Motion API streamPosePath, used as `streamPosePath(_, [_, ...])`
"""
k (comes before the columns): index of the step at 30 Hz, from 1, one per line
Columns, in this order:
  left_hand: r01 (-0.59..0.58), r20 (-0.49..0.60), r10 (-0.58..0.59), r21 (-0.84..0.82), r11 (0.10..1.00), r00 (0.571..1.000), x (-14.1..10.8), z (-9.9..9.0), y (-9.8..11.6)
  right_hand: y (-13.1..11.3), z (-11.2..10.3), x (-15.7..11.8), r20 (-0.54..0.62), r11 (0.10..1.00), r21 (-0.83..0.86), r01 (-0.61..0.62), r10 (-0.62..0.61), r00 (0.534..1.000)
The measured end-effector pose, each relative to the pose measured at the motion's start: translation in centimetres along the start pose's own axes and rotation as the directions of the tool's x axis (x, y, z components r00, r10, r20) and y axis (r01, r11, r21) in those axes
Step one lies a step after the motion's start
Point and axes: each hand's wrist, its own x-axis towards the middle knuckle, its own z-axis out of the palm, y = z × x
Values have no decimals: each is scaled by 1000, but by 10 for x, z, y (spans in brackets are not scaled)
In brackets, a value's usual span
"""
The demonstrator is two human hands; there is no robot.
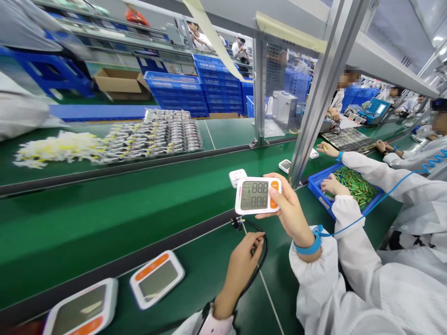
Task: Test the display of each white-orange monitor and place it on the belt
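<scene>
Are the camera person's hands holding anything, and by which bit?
The right hand holds a digital monitor by its orange-button end, thumb on front. The left hand is at a black cable; whether it's gripped can't be told.

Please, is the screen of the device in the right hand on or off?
On: the screen of the white device in the right hand shows two rows of dark eights.

And here's the right hand [292, 215], bare-fingered, a bright blue strap [308, 247] round its wrist, a thin blue cord [363, 217] running off it! Behind that, a loose white sleeve [316, 288], gathered at the cuff. Over to the left hand [244, 253]: dark wristband [206, 311], pale pinkish cuff [216, 324], white sleeve [188, 328] just in view!
</scene>
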Motion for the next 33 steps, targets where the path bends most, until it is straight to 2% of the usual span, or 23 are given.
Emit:
streamPosePath(11, [-7, -4, 7, 6, 1000, 1000, -1, 0, 1, -1, 0, 1, -25, 1000, -8, -14, 14, 1000])
streamPosePath(20, [-11, -12, 11, -5, 1000, 1000, 0, 1, 0, 3, -6, 4, 16, 1000, 20, 1, -1, 1000])
streamPosePath(33, [-21, -31, 21, 7, 1000, 999, 0, 2, 0, 3, -9, 4, -2, 1000, -20, 14, -14, 1000])
